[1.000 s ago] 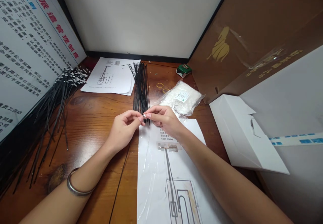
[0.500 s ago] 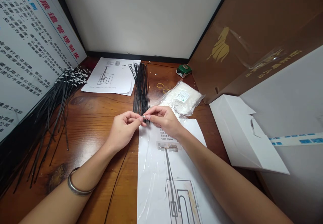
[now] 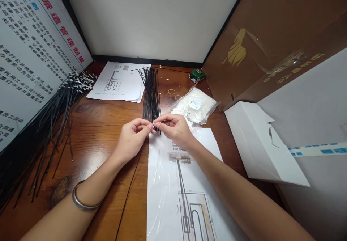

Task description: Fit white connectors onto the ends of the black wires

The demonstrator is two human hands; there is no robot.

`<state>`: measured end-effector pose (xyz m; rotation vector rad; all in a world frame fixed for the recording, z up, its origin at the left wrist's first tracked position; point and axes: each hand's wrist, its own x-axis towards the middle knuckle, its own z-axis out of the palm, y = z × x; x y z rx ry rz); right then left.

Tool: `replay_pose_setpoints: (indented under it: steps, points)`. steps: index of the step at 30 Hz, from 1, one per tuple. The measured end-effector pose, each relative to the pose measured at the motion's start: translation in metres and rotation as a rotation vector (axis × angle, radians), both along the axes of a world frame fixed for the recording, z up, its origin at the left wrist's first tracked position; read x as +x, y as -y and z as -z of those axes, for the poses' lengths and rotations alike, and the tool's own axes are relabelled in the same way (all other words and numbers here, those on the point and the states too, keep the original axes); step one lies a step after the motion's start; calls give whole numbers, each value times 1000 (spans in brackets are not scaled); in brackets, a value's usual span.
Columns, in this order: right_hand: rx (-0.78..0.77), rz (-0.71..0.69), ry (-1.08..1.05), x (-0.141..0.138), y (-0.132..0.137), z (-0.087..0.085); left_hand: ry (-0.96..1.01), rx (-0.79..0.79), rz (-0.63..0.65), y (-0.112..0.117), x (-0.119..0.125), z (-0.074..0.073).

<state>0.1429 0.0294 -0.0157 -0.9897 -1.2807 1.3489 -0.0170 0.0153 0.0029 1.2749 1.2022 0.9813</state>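
My left hand (image 3: 135,136) is closed in a pinch on a thin black wire (image 3: 129,194), which trails from under the hand toward the table's near edge. Fingertip to fingertip with it, my right hand (image 3: 173,127) pinches a tiny white connector (image 3: 153,124); the fingers cover most of it. Just behind both hands lies a bundle of black wires (image 3: 151,92), its near ends partly hidden. A plastic bag of small white pieces (image 3: 196,105) lies beyond my right hand. Under my right forearm is a plastic-covered drawing sheet (image 3: 162,197).
At the left, a heap of black wires with white connector ends (image 3: 78,81) leans by a printed board (image 3: 32,53). Printed sheets (image 3: 116,81) and a green tape measure (image 3: 197,75) lie at the back. A white box (image 3: 260,147) and a brown carton (image 3: 271,42) stand right.
The trailing wire has shifted slightly to the right on the table. Both hands keep nearly the same pinch in the same place.
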Motion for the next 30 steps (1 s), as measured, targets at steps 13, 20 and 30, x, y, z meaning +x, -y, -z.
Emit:
replay_pose_setpoints:
  steps: [13, 20, 30]
  points:
    - [-54, 1, -19, 0, -1, -3, -20, -4, -45, 1, 2, -4]
    - [-84, -15, -35, 2, -1, -2, -25, 2, -59, 2, 3, -3]
    - [-92, -29, -23, 1, -1, 0, -40, 31, -57, 1, 2, 1]
